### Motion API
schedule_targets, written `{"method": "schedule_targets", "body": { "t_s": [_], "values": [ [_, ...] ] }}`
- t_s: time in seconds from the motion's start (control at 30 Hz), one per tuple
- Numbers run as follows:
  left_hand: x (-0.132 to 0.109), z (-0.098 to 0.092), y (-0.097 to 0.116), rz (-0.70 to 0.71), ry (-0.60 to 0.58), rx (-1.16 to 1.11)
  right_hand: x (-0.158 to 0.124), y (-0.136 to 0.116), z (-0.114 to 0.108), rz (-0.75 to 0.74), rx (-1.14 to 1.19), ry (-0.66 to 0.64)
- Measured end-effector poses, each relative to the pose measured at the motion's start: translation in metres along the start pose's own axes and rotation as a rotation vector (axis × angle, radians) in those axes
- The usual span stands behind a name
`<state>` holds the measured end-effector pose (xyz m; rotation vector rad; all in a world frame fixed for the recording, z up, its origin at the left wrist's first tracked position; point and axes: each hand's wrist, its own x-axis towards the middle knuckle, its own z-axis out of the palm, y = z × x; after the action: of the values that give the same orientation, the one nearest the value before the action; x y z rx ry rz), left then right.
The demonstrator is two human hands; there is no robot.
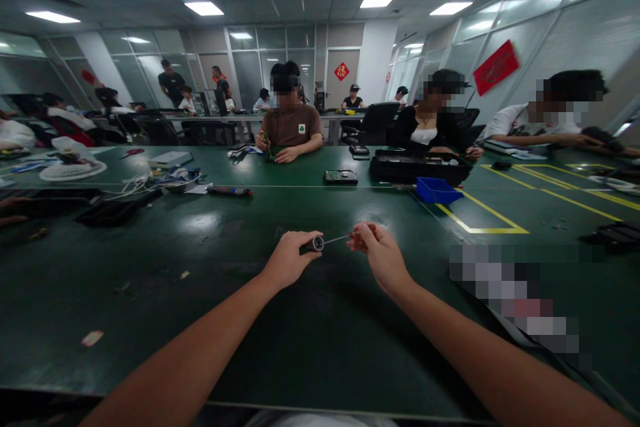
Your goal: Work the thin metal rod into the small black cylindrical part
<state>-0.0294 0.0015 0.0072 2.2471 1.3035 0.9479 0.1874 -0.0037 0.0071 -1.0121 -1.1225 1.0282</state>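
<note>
My left hand [289,257] is closed around a small dark round roll [317,243], held just above the green table [210,293]. A thin pale strand [336,239] runs from the roll to my right hand [376,252], whose fingertips pinch its free end. Both hands hover over the middle of the table, a short way apart. What the roll is made of is too small to tell.
Across the table a person in a brown shirt [291,128] works with small parts. A blue bin [437,190], a black case [419,167] and a dark drive-like part [341,177] lie beyond my hands. Yellow floor-style tape lines [483,227] mark the right side. Cables and a white fan [70,163] sit at the left.
</note>
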Motion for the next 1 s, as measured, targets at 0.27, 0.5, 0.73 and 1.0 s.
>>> {"method": "schedule_targets", "body": {
  "t_s": [0.27,0.5,0.73,1.0],
  "values": [
    [0.000,0.001,-0.002,0.019,0.006,-0.004,-0.008,-0.006,0.000,-0.188,-0.286,-0.081],
    [0.001,0.001,-0.009,0.012,0.040,-0.038,-0.011,-0.004,0.002,-0.160,-0.259,-0.161],
    [0.003,0.003,-0.008,-0.027,0.045,-0.077,-0.005,0.007,0.005,0.084,-0.021,-0.092],
    [0.001,0.002,-0.008,-0.042,0.023,-0.080,-0.011,-0.004,-0.001,-0.118,-0.207,0.001]
  ]
}}
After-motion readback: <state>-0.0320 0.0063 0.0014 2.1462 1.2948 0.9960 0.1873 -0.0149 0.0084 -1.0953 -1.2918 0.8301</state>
